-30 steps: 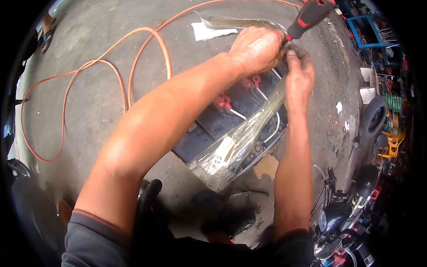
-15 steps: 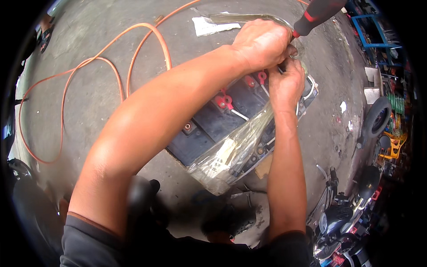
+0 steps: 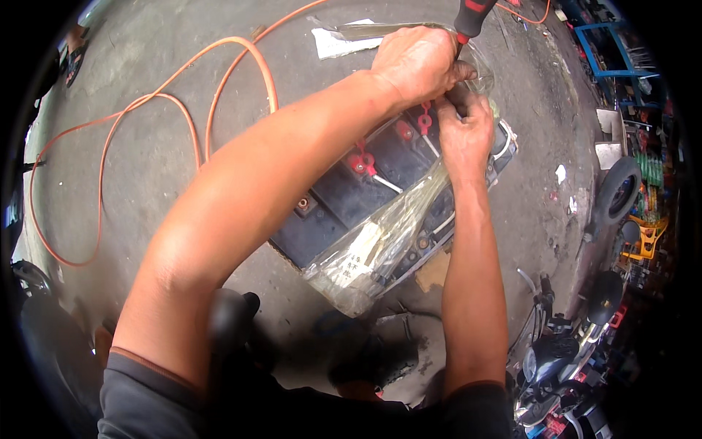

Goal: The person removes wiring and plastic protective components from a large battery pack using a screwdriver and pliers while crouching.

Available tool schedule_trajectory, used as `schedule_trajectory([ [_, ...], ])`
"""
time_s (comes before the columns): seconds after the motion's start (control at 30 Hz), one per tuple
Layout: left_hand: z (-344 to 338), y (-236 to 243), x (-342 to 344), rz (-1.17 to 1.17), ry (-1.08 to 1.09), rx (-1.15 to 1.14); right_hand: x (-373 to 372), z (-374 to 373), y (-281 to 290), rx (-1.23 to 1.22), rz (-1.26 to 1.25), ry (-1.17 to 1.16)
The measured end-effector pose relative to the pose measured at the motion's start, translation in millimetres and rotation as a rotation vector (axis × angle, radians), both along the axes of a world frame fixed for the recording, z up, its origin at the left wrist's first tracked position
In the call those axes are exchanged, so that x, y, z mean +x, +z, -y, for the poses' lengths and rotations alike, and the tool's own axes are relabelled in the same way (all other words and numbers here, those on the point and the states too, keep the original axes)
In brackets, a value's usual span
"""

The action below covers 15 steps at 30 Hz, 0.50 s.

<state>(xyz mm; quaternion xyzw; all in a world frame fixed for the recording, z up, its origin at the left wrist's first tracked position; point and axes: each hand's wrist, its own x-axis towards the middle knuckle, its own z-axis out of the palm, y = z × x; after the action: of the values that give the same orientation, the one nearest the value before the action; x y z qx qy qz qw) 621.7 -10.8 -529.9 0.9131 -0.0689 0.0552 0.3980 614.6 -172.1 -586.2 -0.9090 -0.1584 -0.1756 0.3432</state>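
Note:
My left hand [image 3: 418,64] is closed beyond the far end of a dark battery pack [image 3: 292,238]. A screwdriver [image 3: 472,20] with a black and red handle sticks up from that fist, its shaft entering by the thumb side; the tip is hidden. Just below, my right hand [image 3: 468,135] is closed, fingers curled against the left hand's fingertips. A crumpled clear plastic film [image 3: 365,252] stretches over the pack up to my right hand, and more of it trails past my left hand. Red ring-shaped terminals [image 3: 360,162] with white leads sit on the pack.
An orange hose [image 3: 212,110] loops over the concrete floor at left. White paper [image 3: 340,44] lies beyond my left hand. On the right are a tyre [image 3: 620,192], a blue frame [image 3: 599,47] and cluttered motorbike parts [image 3: 552,358]. Cardboard [image 3: 433,272] pokes out beside the pack.
Both hands have shifted slightly left, still together. The screwdriver's handle has swung left and stands more upright. The film and pack look almost the same.

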Motion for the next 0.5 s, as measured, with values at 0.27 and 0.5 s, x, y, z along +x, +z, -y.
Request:
schedule_trajectory([
  [0.27, -9.2, -4.3, 7.0, 0.117, -0.051, -0.114, 4.4, -1.0, 5.8, 0.002, -0.043, -0.013],
  [0.5, -13.7, 8.3, 6.0, 0.164, -0.205, -0.058, 20.9, -8.4, 13.3, 0.122, -0.317, 0.059],
])
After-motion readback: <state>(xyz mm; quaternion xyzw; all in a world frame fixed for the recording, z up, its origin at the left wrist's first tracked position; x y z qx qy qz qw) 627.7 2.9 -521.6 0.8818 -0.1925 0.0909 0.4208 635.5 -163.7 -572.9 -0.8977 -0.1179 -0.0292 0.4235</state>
